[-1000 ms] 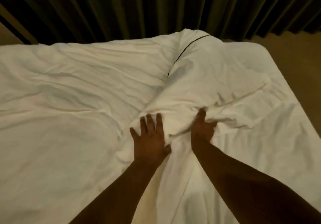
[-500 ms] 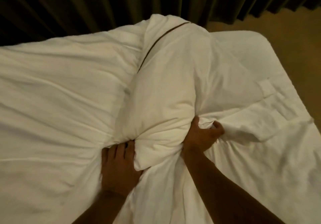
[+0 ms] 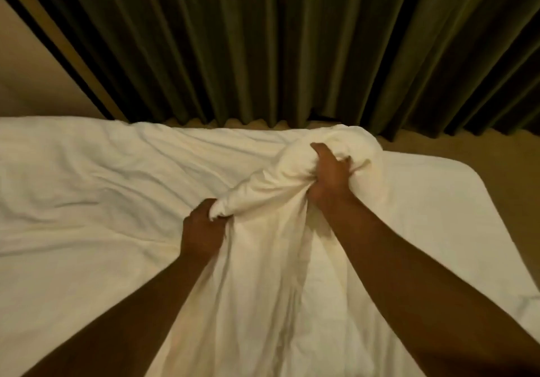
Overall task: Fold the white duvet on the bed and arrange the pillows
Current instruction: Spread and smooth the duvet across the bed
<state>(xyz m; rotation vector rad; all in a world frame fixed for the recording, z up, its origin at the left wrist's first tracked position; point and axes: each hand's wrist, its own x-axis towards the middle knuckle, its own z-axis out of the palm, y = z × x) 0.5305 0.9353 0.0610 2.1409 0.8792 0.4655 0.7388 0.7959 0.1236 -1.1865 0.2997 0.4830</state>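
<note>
Your left hand (image 3: 201, 232) and right hand (image 3: 328, 173) each grip a bunched handful of white duvet (image 3: 87, 178) near the bed's (image 3: 455, 201) far edge; folding has barely begun, no pillows visible.

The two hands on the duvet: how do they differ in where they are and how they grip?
The right hand is farther out, near the curtain, while the left hand is closer in. The right hand digs into a fat, rounded bunch of duvet with fingers showing; the left hand pinches a thinner end, fingers hidden. Both are closed on the same duvet.
</note>
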